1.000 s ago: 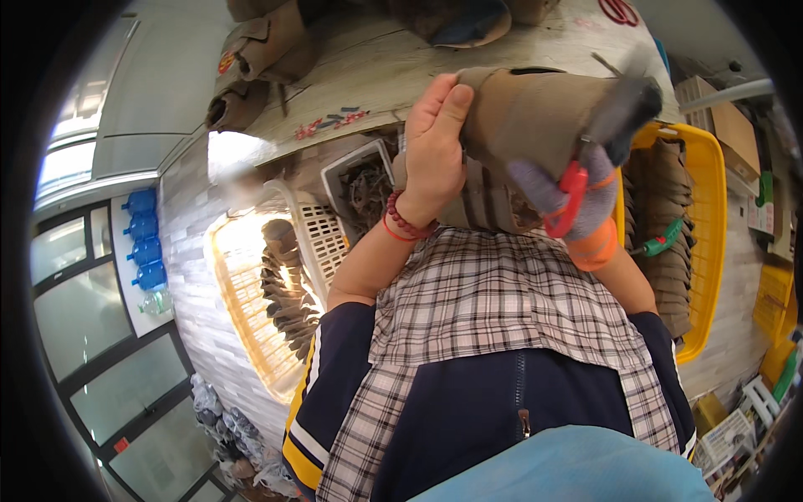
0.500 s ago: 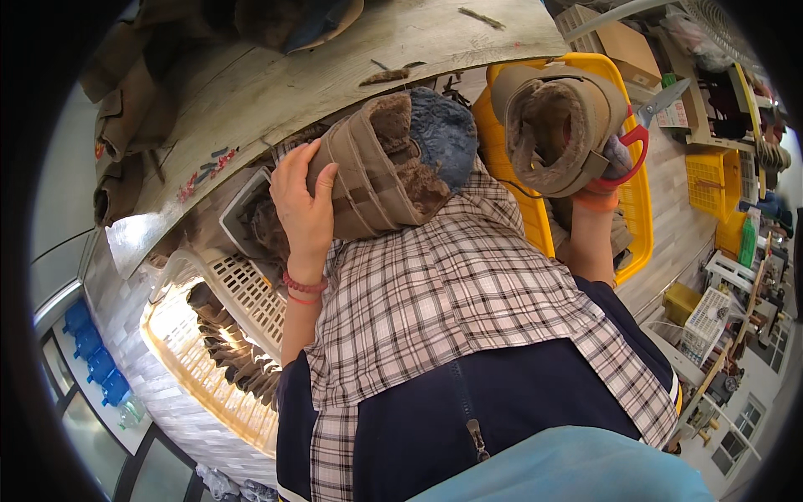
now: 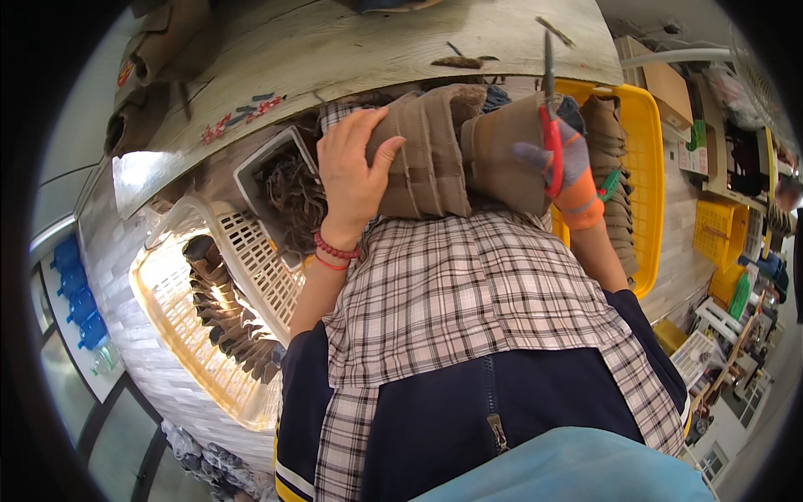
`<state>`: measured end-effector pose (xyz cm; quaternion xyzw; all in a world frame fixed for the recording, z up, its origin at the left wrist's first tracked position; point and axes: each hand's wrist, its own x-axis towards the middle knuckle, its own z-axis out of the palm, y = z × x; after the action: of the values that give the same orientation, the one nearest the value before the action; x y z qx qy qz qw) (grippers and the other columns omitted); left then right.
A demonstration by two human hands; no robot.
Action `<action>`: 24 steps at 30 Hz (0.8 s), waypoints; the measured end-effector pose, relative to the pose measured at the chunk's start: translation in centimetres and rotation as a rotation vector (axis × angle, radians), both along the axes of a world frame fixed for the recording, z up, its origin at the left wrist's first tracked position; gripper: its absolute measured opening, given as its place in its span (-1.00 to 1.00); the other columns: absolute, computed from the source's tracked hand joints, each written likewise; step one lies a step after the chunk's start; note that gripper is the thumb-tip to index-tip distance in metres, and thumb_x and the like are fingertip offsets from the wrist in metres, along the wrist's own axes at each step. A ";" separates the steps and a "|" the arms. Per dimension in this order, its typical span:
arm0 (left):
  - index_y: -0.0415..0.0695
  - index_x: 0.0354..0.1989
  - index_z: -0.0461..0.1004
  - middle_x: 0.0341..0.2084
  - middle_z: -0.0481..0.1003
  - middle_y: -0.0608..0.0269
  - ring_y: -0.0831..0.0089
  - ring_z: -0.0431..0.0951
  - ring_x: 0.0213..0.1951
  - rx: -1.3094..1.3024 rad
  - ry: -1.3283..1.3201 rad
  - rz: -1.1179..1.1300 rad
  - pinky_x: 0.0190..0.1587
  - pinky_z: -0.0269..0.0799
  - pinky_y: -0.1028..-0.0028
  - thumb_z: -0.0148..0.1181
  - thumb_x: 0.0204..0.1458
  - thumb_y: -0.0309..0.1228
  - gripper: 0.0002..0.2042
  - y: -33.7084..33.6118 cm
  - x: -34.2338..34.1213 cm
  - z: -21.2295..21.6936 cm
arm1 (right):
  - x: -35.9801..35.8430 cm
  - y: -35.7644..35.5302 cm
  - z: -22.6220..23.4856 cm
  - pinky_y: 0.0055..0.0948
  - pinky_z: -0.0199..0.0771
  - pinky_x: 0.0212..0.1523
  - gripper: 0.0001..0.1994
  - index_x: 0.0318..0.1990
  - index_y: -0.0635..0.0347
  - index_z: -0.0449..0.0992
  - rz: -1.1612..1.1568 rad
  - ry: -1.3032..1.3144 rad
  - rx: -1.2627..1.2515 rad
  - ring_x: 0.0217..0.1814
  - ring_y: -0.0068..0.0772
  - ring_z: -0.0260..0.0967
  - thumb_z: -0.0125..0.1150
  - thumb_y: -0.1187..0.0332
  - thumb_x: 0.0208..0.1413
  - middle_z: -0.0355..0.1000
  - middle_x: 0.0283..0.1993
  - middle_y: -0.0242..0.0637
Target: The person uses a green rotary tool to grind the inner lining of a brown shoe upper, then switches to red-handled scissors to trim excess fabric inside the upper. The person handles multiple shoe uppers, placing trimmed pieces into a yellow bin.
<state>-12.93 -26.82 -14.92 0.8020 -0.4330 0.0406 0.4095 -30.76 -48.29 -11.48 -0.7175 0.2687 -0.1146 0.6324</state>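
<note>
Across my lap lie several brown boot uppers, nested one in another on their sides, with fleece lining at their rims. My bare left hand grips the closed end of this row, thumb apart from the fingers. On the right, my right hand, in a grey and orange glove, has red-handled scissors in it, blades pointing up and away. That hand also presses against another boot upper, which meets the right end of the row. Its palm side is hidden.
A worktable with scraps runs along the far side. At right stands a yellow basket holding more uppers. To my left are a grey bin of trimmings and a cream basket with stacked brown pieces.
My right hand has brought its boot upper leftward from over the yellow basket to the row on my lap. The scissors now point upward. My left hand stays on the row; the view has shifted.
</note>
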 end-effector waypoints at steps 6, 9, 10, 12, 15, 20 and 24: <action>-0.12 -0.13 0.47 -0.17 0.47 0.20 0.24 0.43 -0.10 -0.066 0.076 0.048 -0.02 0.20 0.31 0.15 0.02 -0.22 -0.70 1.1 0.1 -0.2 | 3.2 3.0 1.1 -0.54 0.38 -0.17 -0.64 -0.13 0.29 0.45 0.175 -0.037 0.209 -0.22 -0.60 0.35 0.35 0.45 -0.15 0.46 -0.25 -0.41; -0.13 -0.17 0.47 -0.17 0.47 0.17 0.23 0.43 -0.12 -0.056 0.086 0.028 -0.04 0.21 0.29 0.18 -0.03 -0.24 -0.70 1.1 -0.2 0.0 | 4.7 4.0 -0.7 -0.50 0.44 -0.19 -0.65 -0.13 0.28 0.47 0.204 -0.172 0.136 -0.23 -0.52 0.42 0.34 0.45 -0.15 0.49 -0.23 -0.34; -0.13 -0.18 0.47 -0.18 0.47 0.17 0.22 0.43 -0.13 -0.054 0.019 0.044 -0.05 0.21 0.28 0.19 -0.05 -0.24 -0.70 0.7 -0.2 0.5 | 5.2 4.0 -3.5 -0.48 0.45 -0.18 -0.63 -0.10 0.29 0.46 0.155 -0.198 0.209 -0.24 -0.50 0.43 0.32 0.45 -0.13 0.49 -0.23 -0.34; -0.14 -0.20 0.48 -0.18 0.47 0.18 0.20 0.42 -0.12 -0.031 -0.054 0.071 -0.04 0.21 0.28 0.21 -0.06 -0.25 -0.71 0.0 -0.7 1.1 | 6.7 3.9 -7.4 -0.44 0.44 -0.16 -0.68 -0.11 0.29 0.46 0.085 -0.206 0.004 -0.19 -0.44 0.44 0.26 0.42 -0.08 0.51 -0.19 -0.28; -0.15 -0.23 0.50 -0.23 0.49 0.18 0.21 0.43 -0.13 -0.025 0.030 0.051 -0.04 0.23 0.31 0.21 -0.04 -0.30 -0.75 -0.1 0.2 1.3 | 6.2 4.4 -8.8 -0.49 0.43 -0.18 -0.69 -0.08 0.28 0.42 0.095 -0.223 -0.067 -0.19 -0.43 0.43 0.22 0.37 0.02 0.48 -0.28 -0.33; -0.19 -0.20 0.47 -0.22 0.48 0.11 0.22 0.51 -0.34 -0.276 0.006 0.111 -0.34 0.40 0.41 0.11 0.01 -0.53 -0.84 -4.3 9.3 4.6 | 1.5 0.6 -18.0 -0.72 0.34 -0.38 -0.68 -0.05 0.27 0.35 0.067 -0.348 0.510 -0.33 -0.63 0.35 0.12 0.23 0.15 0.40 -0.35 -0.38; -0.13 -0.09 0.42 -0.02 0.38 0.12 0.17 0.51 -0.22 -0.336 -0.463 0.093 -0.25 0.43 0.35 0.11 -0.02 -0.57 -0.72 -10.9 15.7 11.7 | 2.4 2.0 -6.8 -0.74 0.26 -0.53 -0.67 -0.10 0.29 0.36 -0.123 -0.397 0.629 -0.48 -0.69 0.28 0.09 0.18 0.18 0.37 -0.43 -0.37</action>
<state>2.82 -37.70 -3.24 0.7112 -0.4649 0.3126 0.4247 -28.38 -46.31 -18.25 -0.4346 0.2054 -0.2014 0.8534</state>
